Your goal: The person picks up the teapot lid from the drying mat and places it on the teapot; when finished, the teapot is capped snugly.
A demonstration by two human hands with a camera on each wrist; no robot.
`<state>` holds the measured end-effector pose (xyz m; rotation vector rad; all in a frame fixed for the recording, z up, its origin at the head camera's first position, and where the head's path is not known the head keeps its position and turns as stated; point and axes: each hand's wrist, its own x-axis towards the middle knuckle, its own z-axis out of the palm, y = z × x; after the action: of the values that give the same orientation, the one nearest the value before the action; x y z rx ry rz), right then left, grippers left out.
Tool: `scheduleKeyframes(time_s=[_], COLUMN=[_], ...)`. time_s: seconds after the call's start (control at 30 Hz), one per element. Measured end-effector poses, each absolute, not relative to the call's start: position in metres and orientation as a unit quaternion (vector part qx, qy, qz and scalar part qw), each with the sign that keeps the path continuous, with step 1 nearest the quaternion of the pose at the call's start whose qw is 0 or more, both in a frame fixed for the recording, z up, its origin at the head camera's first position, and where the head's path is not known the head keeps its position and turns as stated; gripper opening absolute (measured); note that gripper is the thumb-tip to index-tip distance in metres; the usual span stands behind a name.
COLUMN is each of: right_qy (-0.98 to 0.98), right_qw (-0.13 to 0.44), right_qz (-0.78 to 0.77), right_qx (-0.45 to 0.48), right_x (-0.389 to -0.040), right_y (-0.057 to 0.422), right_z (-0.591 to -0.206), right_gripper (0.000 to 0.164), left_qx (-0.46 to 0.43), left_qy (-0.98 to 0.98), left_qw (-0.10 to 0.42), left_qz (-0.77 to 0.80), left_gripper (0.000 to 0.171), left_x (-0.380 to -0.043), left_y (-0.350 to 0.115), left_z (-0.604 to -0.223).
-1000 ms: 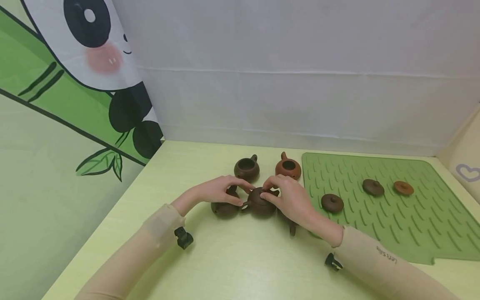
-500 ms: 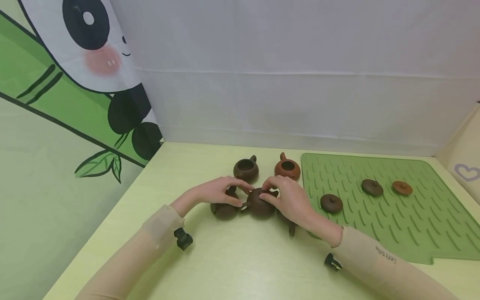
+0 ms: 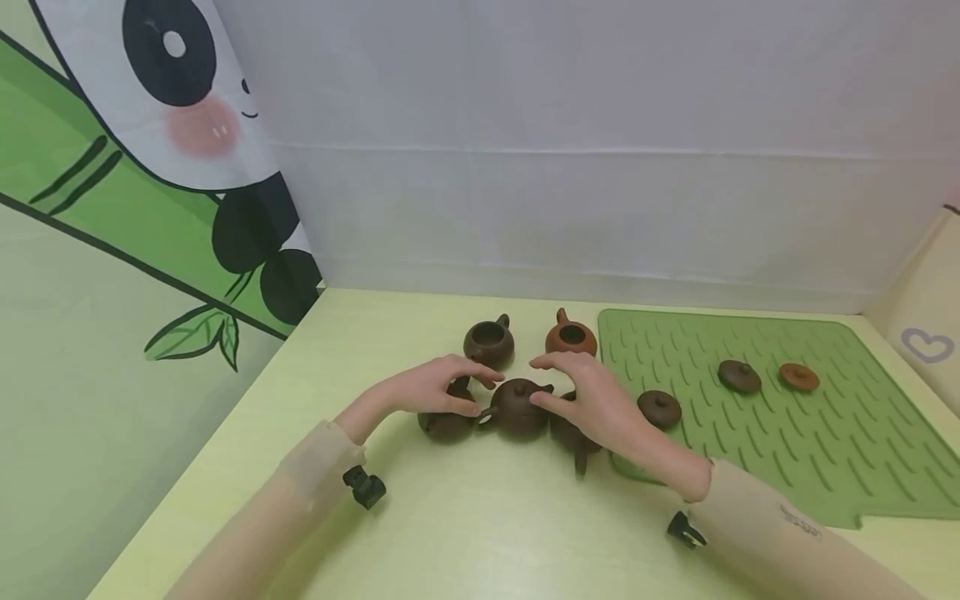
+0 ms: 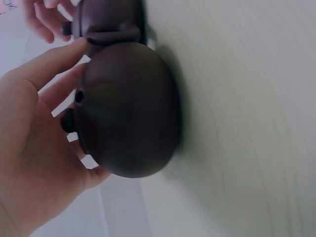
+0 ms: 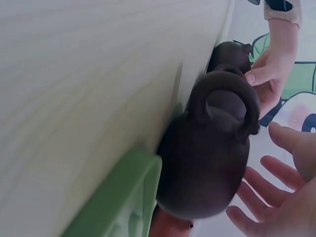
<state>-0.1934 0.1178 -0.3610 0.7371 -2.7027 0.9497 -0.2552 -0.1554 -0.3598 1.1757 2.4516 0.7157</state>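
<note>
A dark brown lidded teapot [image 3: 517, 417] stands mid-table, its knob bare. My right hand [image 3: 596, 404] is spread above its right side, thumb and fingers apart, holding nothing. Partly under this hand is another dark teapot [image 3: 576, 437], its handle [image 5: 224, 81] in front in the right wrist view; its top is hidden. My left hand [image 3: 427, 387] arches over a third dark teapot [image 3: 446, 427], which has a knob [image 4: 67, 120] on top. The left thumb lies at the middle teapot's handle [image 4: 113, 36]; whether it touches is unclear.
Behind stand two lidless teapots, one dark brown [image 3: 490, 346] and one reddish [image 3: 566, 337]. To the right, a green mat [image 3: 780, 450] bears two dark lids [image 3: 660, 410] [image 3: 740, 377] and an orange-brown lid [image 3: 799, 377]. A white cloth wall [image 3: 585, 217] rises behind the table.
My right hand has let go of the middle teapot's lid knob, its fingers spreading and shifting slightly right. The left hand has stayed nearly still; the view has shifted slightly.
</note>
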Motion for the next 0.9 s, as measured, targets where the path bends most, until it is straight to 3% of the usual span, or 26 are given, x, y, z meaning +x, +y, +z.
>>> scheduleKeyframes(time_s=[0.2,0.9], right_qy=[-0.907,-0.893], right_qw=[0.084,0.167], right_qz=[0.33,0.349], right_qx=[0.247,0.229], right_x=[-0.189,-0.185], right_y=[0.135,0.187], right_z=[-0.356,-0.345], right_gripper=[0.052,0.056], left_qx=[0.389,0.384], left_qy=[0.876,0.88], left_qw=[0.135,0.059], left_qz=[0.249,0.272], left_gripper=[0.052,0.05], left_x=[-0.244,-0.226], left_y=[-0.154,-0.131], left_z=[-0.351,-0.339])
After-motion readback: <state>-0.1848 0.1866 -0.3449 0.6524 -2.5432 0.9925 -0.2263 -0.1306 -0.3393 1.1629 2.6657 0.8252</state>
